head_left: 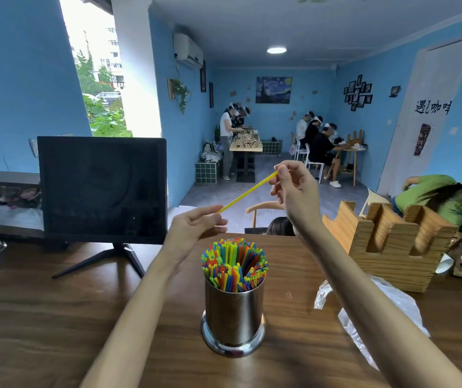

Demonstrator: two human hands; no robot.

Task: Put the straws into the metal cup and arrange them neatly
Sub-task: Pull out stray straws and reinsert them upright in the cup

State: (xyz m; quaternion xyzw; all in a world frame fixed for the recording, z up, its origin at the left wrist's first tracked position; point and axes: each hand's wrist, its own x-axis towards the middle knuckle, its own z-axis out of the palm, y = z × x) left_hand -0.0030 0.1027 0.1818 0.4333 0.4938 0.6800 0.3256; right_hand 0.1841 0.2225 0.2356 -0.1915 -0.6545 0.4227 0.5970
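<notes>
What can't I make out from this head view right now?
- Lower lengths of the straws: hidden inside the metal cup.
- Both tips of the yellow straw: covered by the left hand and right hand.
- Clear plastic bag: partly behind the right forearm; contents unclear.
</notes>
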